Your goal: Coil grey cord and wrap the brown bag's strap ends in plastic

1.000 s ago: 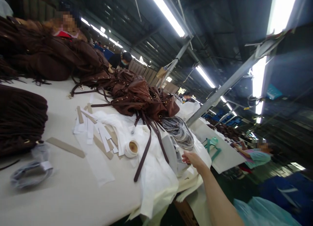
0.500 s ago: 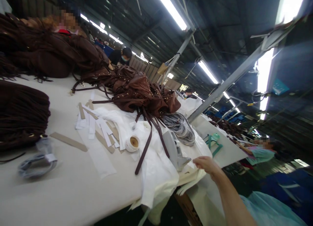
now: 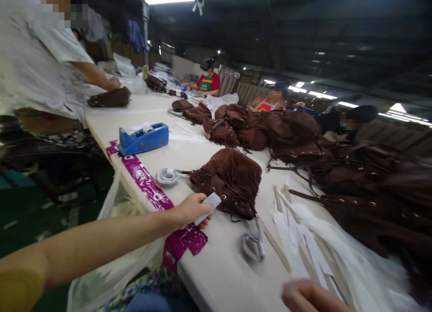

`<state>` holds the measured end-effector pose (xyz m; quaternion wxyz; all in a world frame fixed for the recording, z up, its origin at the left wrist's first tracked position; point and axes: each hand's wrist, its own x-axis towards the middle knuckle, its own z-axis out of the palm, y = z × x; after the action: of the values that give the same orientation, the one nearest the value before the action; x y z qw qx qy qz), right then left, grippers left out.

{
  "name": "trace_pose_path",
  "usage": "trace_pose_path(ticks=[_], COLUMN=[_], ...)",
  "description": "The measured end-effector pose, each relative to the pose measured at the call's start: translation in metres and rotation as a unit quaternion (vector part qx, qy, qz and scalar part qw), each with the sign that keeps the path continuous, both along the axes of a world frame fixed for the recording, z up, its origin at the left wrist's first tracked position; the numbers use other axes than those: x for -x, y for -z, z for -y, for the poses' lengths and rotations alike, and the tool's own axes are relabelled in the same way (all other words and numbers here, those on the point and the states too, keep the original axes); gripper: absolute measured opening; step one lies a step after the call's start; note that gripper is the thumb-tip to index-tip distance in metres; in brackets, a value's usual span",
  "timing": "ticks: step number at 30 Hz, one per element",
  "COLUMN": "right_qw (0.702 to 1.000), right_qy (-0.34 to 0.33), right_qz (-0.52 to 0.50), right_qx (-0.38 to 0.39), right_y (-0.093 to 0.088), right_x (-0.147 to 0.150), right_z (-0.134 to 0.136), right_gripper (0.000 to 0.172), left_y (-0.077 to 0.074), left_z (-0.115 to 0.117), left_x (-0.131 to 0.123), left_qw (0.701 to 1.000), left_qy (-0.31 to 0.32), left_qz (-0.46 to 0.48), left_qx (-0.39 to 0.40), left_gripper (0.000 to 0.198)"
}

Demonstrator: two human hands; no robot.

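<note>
My left hand (image 3: pixel 191 209) reaches over the table's front edge, its fingers closed on a flat light grey rectangular piece (image 3: pixel 212 201); its exact kind is unclear. Just beyond lies a dark brown fringed bag (image 3: pixel 232 177) with gold eyelets. Two wrapped grey coiled straps lie beside the bag: one coiled strap (image 3: pixel 168 177) to its left, another coiled strap (image 3: pixel 252 246) on the near side. At the bottom edge, my right hand (image 3: pixel 312 296) is blurred and partly cut off, with fingers bent, near white and tan strips (image 3: pixel 312 249). Whether it holds anything is not visible.
A blue tape dispenser (image 3: pixel 144 138) stands at the table's left edge, by purple printed plastic (image 3: pixel 145 177). Brown bags (image 3: pixel 293 132) are heaped along the far side. A co-worker (image 3: pixel 50 60) stands at left, hands on a brown bag; others sit behind. Clear plastic (image 3: pixel 118 253) hangs below the edge.
The view has swung left and levelled. My left hand has come into view with the grey piece. My right hand, earlier by a grey metal-like object on the table, now shows at the bottom.
</note>
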<state>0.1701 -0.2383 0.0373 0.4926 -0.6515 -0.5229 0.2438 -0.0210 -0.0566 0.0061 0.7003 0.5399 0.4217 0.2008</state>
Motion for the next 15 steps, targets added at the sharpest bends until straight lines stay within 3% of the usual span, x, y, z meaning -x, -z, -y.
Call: trace_pose_path(ticks=[4,8,11,15], right_qw=[0.994,0.989,0.986,0.985], right_qy=[-0.057,-0.079,-0.064,-0.042], right_qz=[-0.022,-0.007,-0.005,-0.009], right_qx=[0.092,0.124,0.156,0.168], right_y=[-0.011,0.012,0.03,0.036], right_x=[0.042,0.052,0.048,0.045], right_z=[-0.058,-0.115,-0.128,-0.126], right_gripper=[0.032,0.032,0.031,0.03], left_y=[0.003,0.012,0.017,0.017], left_z=[0.007,0.005,0.002,-0.001], left_x=[-0.01,-0.007,-0.004,-0.001], left_qw=[1.0,0.998,0.996,0.995], left_qy=[-0.006,0.008,0.015,0.056], left_qz=[0.02,0.062,0.079,0.08], left_qx=[-0.01,-0.026,-0.029,-0.032], left_gripper=[0.015,0.014,0.014,0.018])
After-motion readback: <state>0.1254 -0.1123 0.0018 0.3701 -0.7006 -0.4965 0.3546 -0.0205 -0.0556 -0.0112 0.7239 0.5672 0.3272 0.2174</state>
